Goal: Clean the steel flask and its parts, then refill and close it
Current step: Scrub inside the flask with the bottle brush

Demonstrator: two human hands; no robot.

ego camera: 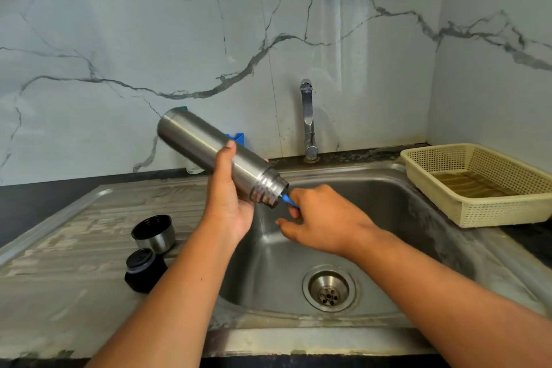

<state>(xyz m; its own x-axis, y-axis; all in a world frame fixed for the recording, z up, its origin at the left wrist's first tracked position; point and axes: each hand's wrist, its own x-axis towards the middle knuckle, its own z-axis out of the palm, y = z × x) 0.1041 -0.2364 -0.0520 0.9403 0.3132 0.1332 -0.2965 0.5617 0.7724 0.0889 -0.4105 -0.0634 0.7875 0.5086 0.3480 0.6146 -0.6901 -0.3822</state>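
Note:
My left hand [228, 206] grips the steel flask [197, 143] around its lower half and holds it tilted over the sink, open threaded mouth pointing down to the right. My right hand [316, 218] pinches a blue handle [289, 200] that runs into the flask's mouth; whatever is on its end is hidden inside. On the draining board to the left stand the steel cup lid [153, 233], opening up, and the black stopper [145, 270] just in front of it.
The steel sink [388, 248] has its drain [328, 290] in the middle and a tap [307, 122] behind. A cream plastic basket [490, 212] sits on the sink's right edge. A blue item [239, 137] on the wall peeks out behind the flask.

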